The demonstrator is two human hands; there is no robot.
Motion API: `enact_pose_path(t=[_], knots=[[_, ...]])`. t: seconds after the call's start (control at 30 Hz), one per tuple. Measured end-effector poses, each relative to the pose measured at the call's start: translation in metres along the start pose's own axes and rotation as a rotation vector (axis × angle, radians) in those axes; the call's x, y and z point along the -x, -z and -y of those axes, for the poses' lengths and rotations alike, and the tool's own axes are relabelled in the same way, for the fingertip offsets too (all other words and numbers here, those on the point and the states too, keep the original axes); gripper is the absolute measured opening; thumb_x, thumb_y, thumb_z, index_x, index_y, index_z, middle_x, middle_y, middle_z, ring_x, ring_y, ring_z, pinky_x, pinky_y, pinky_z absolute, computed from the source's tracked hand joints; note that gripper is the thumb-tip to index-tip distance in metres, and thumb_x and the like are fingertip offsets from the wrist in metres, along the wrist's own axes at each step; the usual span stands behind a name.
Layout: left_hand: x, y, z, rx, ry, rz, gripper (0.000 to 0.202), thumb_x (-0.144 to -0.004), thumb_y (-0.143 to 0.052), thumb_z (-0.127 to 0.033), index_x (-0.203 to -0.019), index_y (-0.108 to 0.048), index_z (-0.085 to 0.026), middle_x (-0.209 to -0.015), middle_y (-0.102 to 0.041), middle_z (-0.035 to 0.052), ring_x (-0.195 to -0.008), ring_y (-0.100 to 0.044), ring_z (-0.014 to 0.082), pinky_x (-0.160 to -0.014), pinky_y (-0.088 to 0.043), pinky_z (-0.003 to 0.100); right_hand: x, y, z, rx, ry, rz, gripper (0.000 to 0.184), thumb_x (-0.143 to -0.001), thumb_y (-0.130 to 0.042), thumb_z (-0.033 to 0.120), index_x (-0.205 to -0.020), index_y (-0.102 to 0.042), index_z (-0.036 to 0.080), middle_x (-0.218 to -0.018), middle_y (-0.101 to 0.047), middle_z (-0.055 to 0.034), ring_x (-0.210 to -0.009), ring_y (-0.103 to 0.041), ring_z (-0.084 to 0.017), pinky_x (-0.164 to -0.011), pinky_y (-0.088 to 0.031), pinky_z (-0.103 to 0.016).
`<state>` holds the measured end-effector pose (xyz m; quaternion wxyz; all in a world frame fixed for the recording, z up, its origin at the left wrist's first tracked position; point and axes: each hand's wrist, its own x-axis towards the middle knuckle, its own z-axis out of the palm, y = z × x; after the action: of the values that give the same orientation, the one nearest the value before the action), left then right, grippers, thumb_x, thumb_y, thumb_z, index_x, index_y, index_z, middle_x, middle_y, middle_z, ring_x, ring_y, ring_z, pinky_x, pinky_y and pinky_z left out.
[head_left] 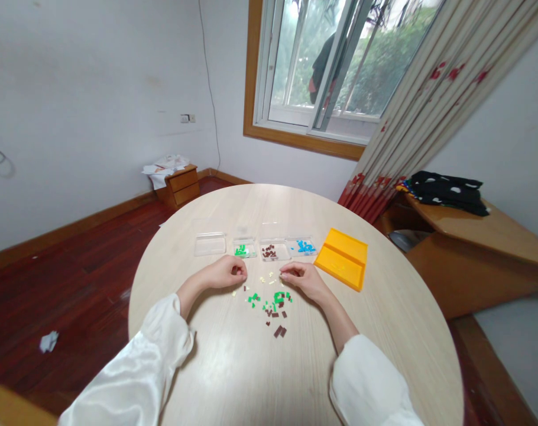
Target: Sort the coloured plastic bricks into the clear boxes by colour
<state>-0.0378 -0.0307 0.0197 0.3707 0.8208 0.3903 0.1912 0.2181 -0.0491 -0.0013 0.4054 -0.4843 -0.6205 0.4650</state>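
Note:
Small brown, green and pale yellow building bricks (278, 297) lie loose on the round table between my two hands. My left hand (228, 272) rests left of them, its fingers curled closed; whatever may be inside is hidden. On the other side, my right hand (303, 280) has thumb and fingertips pinched together near several pale yellow bricks (271, 282). Anything in that pinch is too small to make out. Just beyond my hands stand clear plastic boxes: one with green bricks (240, 251), one with brown bricks (269, 251) and one with blue bricks (304, 246).
A clear box (210, 244) without bricks stands at the left end of the row. To the right lies an open yellow case (343, 260). The round wooden table (233, 378) has a curved edge; a wooden desk (455, 236) with dark cloth stands beyond it, right.

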Motion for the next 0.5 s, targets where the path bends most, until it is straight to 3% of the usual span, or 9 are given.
enact_pose_path(t=[0.33,0.5], knots=[[-0.0007,-0.0009,0.0024,0.001,0.001,0.001,0.016,-0.068,-0.049,-0.016,-0.068,-0.064,-0.01,-0.06,-0.055,0.001,-0.056,-0.046,0.0097,-0.053,-0.036,0.02,-0.0003,0.0005,0.0021,-0.007,-0.052,-0.002,0.025,-0.061,-0.07,0.038,-0.073,-0.069,0.016,-0.067,-0.064,-0.0006,-0.061,-0.051,-0.012,-0.059,-0.039,-0.026],[-0.0001,-0.0003,0.0004,-0.003,0.003,0.0,0.016,-0.068,-0.049,-0.016,-0.068,-0.064,-0.01,-0.06,-0.057,0.0013,-0.057,-0.047,0.0102,-0.054,-0.037,0.02,-0.001,-0.0013,0.0012,-0.041,-0.041,-0.02,0.027,-0.062,-0.069,0.042,-0.063,-0.064,0.016,-0.059,-0.058,0.002,-0.056,-0.048,-0.01,-0.056,-0.037,-0.025]])
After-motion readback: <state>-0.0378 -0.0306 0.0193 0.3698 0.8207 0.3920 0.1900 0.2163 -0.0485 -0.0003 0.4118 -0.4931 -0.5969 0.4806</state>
